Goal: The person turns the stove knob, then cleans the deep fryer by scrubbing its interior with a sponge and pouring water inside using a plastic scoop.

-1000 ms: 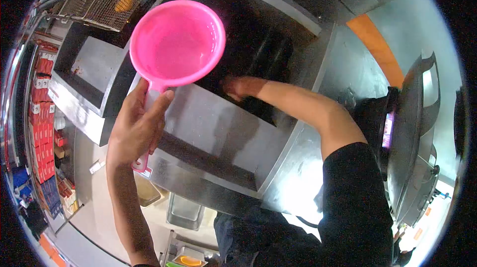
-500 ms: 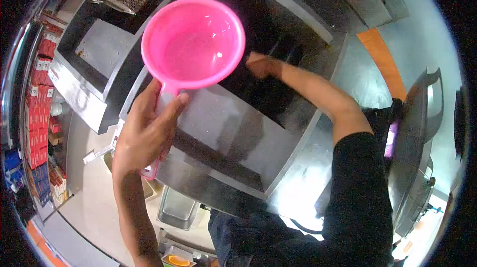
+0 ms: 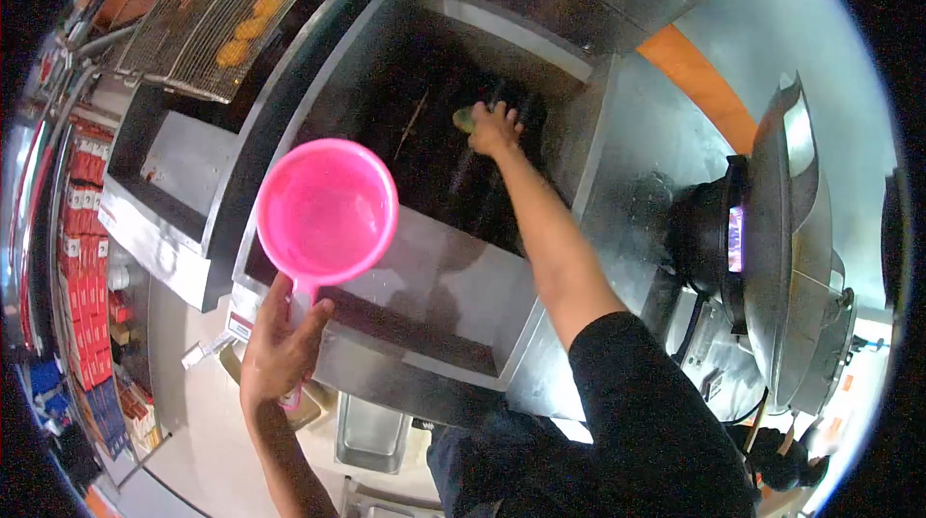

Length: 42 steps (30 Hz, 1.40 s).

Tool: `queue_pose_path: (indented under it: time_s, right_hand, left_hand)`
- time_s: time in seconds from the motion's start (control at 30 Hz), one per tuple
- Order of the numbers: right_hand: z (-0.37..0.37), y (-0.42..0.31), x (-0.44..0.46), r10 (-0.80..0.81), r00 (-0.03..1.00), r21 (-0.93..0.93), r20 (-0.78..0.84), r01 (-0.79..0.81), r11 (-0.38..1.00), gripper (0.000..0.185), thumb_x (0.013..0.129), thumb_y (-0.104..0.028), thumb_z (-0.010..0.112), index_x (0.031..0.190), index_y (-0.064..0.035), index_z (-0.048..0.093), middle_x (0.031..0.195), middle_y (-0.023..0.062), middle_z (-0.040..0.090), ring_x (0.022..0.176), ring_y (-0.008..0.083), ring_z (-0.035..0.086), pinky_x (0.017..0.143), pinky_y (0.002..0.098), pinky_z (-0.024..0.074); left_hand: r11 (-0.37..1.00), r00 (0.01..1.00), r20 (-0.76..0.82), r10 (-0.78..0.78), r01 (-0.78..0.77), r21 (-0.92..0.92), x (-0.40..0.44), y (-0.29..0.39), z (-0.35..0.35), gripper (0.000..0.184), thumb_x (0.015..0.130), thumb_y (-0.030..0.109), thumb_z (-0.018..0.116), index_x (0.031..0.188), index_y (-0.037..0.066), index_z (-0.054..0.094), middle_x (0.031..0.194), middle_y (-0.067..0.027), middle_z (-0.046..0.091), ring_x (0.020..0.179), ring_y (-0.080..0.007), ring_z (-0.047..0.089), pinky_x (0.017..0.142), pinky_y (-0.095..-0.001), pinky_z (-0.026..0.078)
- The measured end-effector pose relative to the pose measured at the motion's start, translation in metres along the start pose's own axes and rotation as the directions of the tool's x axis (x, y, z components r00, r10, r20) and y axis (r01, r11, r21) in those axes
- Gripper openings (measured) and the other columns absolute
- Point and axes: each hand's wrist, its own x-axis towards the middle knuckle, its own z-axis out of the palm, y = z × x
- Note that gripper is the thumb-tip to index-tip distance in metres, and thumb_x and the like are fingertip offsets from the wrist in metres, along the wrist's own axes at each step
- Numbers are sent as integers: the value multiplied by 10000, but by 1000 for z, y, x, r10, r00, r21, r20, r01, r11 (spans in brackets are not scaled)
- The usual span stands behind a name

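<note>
Just ahead of the left hand, a pink dipper hung mouth up over the sloping steel panel. Thumb and fingers were closed round its handle; bowl looked shiny inside, contents, if any, not clear.

Farther out and to the right, the right hand reached into a dark well, fingers spread and slightly bent, at the edge of a small greenish pad. Could not tell whether it was gripped or only touched.

Beyond the left hand, a wire basket held yellow pieces.

Risks, in my judgement: dipper was held only by its handle, so a turned wrist could have tipped out anything inside. Loose fingers could have lost the pad in the dark well. If its surfaces were hot or greasy, the bare right hand risked a burn or a slip.
</note>
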Motion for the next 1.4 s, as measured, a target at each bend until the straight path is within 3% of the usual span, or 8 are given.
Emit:
queue_pose_path:
  time_s: [0.33,0.5,0.57,0.8,0.93,1.0,1.1,1.4]
  right_hand:
    - [10,22,33,304,863,435,-404,-112,894,410,791,-159,661,1127,-124,430,1098,187,561,1137,388,484,991,572,334]
    - [30,59,40,284,842,267,-459,-175,948,565,783,-131,669,1273,-175,391,1286,234,405,1198,485,408,946,580,406]
    - [36,62,43,308,846,317,-435,-177,932,621,766,-198,701,1311,-197,404,1299,247,390,1200,479,404,970,566,399]
    - [28,33,7,393,881,228,-264,-339,913,459,891,-227,574,1334,-198,455,1300,330,394,1194,442,439,934,550,445]
    - [-23,30,21,31,960,28,-278,-24,999,328,966,-218,486,1212,-16,561,1335,205,435,1247,345,426,924,486,469]
    - [-57,25,46,-648,728,-681,-223,359,638,229,924,-210,522,1003,-46,662,1284,123,503,1247,314,422,920,479,460]
    - [-99,0,52,-905,420,-918,66,381,110,191,877,-213,550,887,-98,702,1234,62,545,1264,285,401,964,471,417]
    - [-88,79,103,-695,466,-793,547,554,-253,201,848,-286,557,907,-209,732,1246,-8,573,1279,251,396,1065,424,355]
  left_hand:
    - [992,996,92,-11,0,124,3,-8,-9,555,927,85,580,1409,24,310,779,-41,596,592,-87,525,505,-259,415]
    - [796,999,-7,44,-31,605,-7,-8,-3,538,945,231,570,1374,5,339,691,-168,628,572,-259,601,520,-410,461]
    - [501,972,-5,233,-116,857,-13,-7,-1,540,942,293,559,1343,-11,364,730,-247,630,623,-367,629,559,-469,477]
    - [525,973,-135,186,18,851,-21,-2,16,559,920,293,570,1358,5,374,1032,-304,607,914,-405,625,724,-491,493]
    - [411,783,-251,569,-6,912,-51,1,51,610,856,243,656,1371,37,401,1216,-250,495,1122,-388,488,909,-492,415]
    - [550,727,-165,666,-331,767,-66,-4,79,610,777,169,732,1319,49,476,1153,-189,517,1101,-360,488,924,-454,419]
    - [547,718,49,695,-571,612,-47,-21,98,497,775,146,718,1228,30,550,1083,-172,559,1010,-345,539,861,-450,450]
    - [423,651,123,749,-612,668,-9,-73,97,241,794,226,695,917,25,644,703,-64,516,643,-217,508,578,-337,424]
